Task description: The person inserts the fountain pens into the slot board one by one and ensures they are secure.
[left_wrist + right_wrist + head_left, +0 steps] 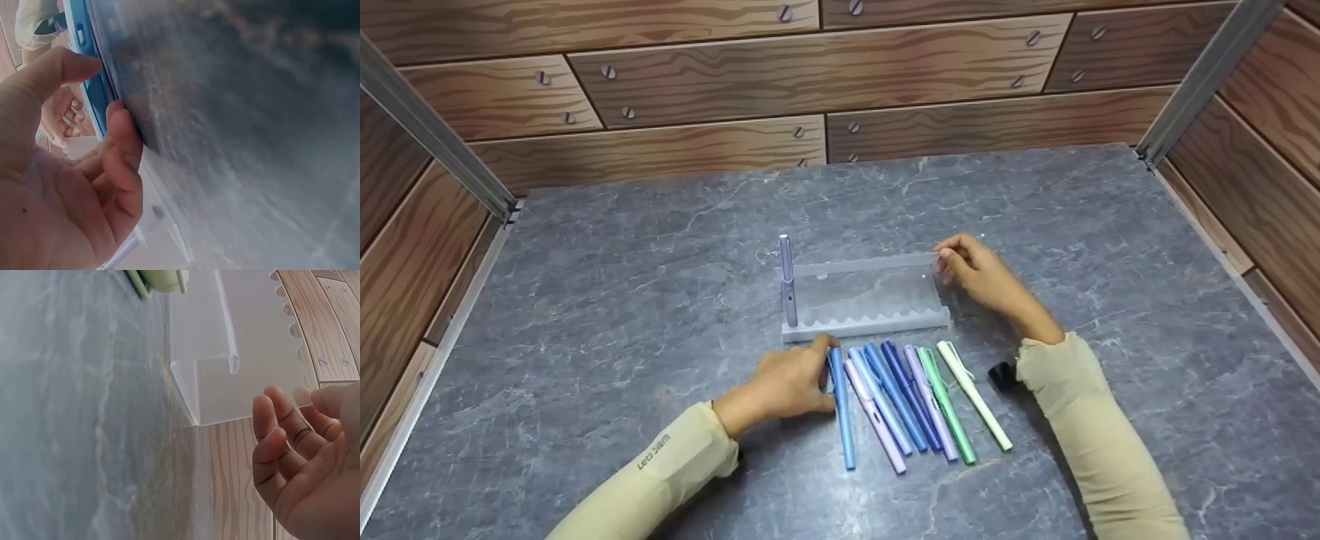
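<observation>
A clear rack [866, 289] with scalloped edges stands mid-table, a purple pen [787, 281] upright at its left end. In front of it, my left hand [791, 379] pinches the leftmost blue pen [843, 420] between thumb and fingers; the left wrist view shows the thumb and fingertips against this blue pen [80, 34]. At the rack's back right corner, my right hand [979, 277] holds the edge. In the right wrist view the thumb and a finger of the right hand [312, 461] pinch the corner of the clear rack [253, 337], other fingers loosely bent.
Right of the held pen lie several pens side by side, among them a pink pen [877, 420], a dark blue pen [913, 397], a green pen [949, 412] and a pale green pen [976, 397]. Wood-patterned panels [810, 67] border the grey table [622, 300].
</observation>
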### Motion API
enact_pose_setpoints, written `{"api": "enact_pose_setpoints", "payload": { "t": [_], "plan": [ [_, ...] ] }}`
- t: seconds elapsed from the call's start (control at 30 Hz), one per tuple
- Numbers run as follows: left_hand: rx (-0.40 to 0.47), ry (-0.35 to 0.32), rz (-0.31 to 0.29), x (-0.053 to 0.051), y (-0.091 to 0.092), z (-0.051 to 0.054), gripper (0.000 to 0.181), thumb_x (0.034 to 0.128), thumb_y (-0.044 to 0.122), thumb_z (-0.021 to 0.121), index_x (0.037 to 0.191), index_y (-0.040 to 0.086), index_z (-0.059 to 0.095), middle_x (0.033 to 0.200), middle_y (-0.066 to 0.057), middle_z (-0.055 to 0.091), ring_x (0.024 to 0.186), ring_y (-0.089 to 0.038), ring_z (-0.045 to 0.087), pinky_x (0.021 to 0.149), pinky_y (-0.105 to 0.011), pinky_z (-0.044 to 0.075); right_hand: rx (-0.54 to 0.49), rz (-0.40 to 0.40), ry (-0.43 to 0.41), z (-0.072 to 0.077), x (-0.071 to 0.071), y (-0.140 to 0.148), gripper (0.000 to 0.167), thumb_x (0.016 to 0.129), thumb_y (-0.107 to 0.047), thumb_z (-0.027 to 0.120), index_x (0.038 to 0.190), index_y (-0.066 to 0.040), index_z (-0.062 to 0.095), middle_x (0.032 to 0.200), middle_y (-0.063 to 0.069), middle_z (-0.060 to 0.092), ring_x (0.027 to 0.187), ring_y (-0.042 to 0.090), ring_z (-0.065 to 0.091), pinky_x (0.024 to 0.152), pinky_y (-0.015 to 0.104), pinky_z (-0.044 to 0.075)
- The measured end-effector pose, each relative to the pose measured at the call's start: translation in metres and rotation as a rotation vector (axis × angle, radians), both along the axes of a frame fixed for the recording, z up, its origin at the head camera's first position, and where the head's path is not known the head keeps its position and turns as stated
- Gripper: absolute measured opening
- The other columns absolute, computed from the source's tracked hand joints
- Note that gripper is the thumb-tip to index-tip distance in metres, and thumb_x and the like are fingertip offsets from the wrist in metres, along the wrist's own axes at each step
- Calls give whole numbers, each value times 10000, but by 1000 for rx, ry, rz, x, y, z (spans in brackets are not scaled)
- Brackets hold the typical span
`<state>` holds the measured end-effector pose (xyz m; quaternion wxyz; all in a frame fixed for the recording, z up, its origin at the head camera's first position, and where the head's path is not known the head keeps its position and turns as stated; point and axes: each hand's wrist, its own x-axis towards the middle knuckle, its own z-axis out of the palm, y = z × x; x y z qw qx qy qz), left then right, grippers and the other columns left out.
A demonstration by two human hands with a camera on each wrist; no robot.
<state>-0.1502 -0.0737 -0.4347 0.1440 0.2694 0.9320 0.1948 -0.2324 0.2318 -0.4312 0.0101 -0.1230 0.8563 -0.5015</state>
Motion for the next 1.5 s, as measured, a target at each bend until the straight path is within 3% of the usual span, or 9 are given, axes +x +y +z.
{"api": "enact_pose_setpoints", "payload": {
  "t": [0.2,0.37,0.7,1.0,1.3,1.5],
  "plan": [
    [95,-12,4,-1,-3,0,696,712,223,757,1318,124,428,742,75,632,602,-71,516,528,-282,416,-8,2,5,-2,-1,1,265,1025,-105,416,1155,100,524,883,175,605,684,91,569,654,235,505],
    [159,-100,14,-3,-4,1,732,707,109,732,1356,131,393,757,87,627,607,-73,522,581,-290,444,-14,10,1,-1,0,0,271,1026,-107,414,1156,104,520,886,174,605,684,91,568,658,240,509],
    [333,-248,16,-5,-8,3,700,729,55,667,1359,131,370,759,38,604,599,-93,515,601,-279,451,-9,8,4,-1,-1,0,280,1027,-120,415,1158,103,521,907,195,607,686,78,563,669,245,508],
    [495,-293,3,-9,-13,5,640,788,-4,596,1375,44,346,752,-14,575,615,-99,492,588,-220,438,-25,8,-3,-1,-1,0,272,1025,-110,416,1161,98,526,903,189,603,685,96,574,661,241,509],
    [646,-357,63,-14,-15,14,675,776,-30,597,1393,45,333,765,2,551,639,-97,488,576,-182,420,-24,12,2,0,0,0,288,1027,-135,421,1163,97,524,920,208,601,695,98,577,674,241,508],
    [736,-324,108,-15,-15,19,657,769,-52,598,1365,86,358,752,3,525,607,-83,452,560,-179,401,-18,10,9,-2,0,1,275,1027,-116,413,1160,96,526,914,198,602,696,93,576,670,224,500]
  ]
}}
